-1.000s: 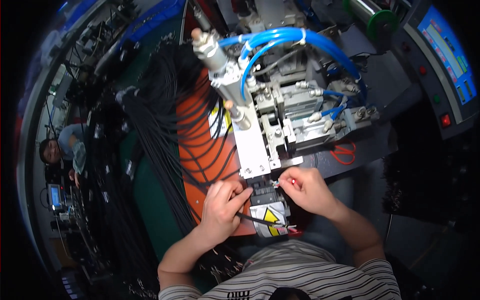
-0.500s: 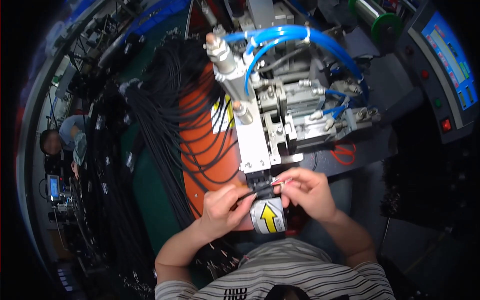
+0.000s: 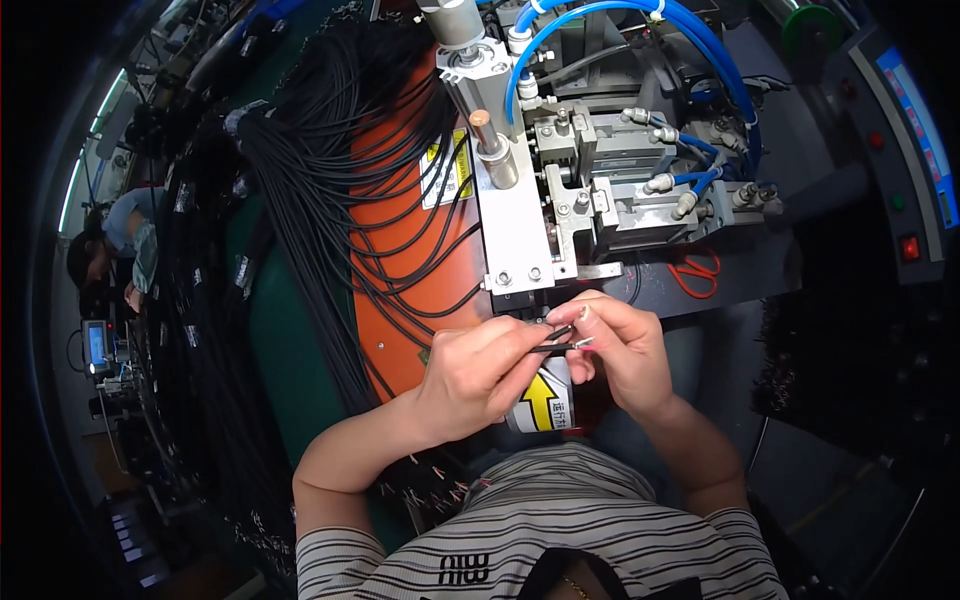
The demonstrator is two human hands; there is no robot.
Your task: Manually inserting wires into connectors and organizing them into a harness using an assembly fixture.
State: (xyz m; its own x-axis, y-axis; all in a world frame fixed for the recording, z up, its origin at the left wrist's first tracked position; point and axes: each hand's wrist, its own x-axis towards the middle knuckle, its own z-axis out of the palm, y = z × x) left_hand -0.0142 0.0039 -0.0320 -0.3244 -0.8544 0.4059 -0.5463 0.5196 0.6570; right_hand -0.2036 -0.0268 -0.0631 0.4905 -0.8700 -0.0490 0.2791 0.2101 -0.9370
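Note:
My left hand [image 3: 478, 372] and my right hand [image 3: 618, 345] meet just below the front of a metal press machine [image 3: 560, 190]. Together they pinch the end of a thin black cable [image 3: 560, 346] whose stripped tip with small wires pokes out between my fingertips. The left hand grips the cable behind the tip; the right hand's thumb and fingers hold the tip itself. Under my hands sits a white label with a yellow arrow [image 3: 543, 402].
A thick bundle of black cables [image 3: 330, 200] drapes across the orange plate [image 3: 400, 300] and green bench at left. Blue air hoses [image 3: 640, 20] loop over the machine. Orange scissors [image 3: 692, 275] lie at right. A control panel [image 3: 905, 150] stands far right. Another person [image 3: 110, 235] sits at far left.
Both hands have drawn together and lifted off the machine's mouth, now holding the cable end between them over the arrow label. The view has tilted slightly.

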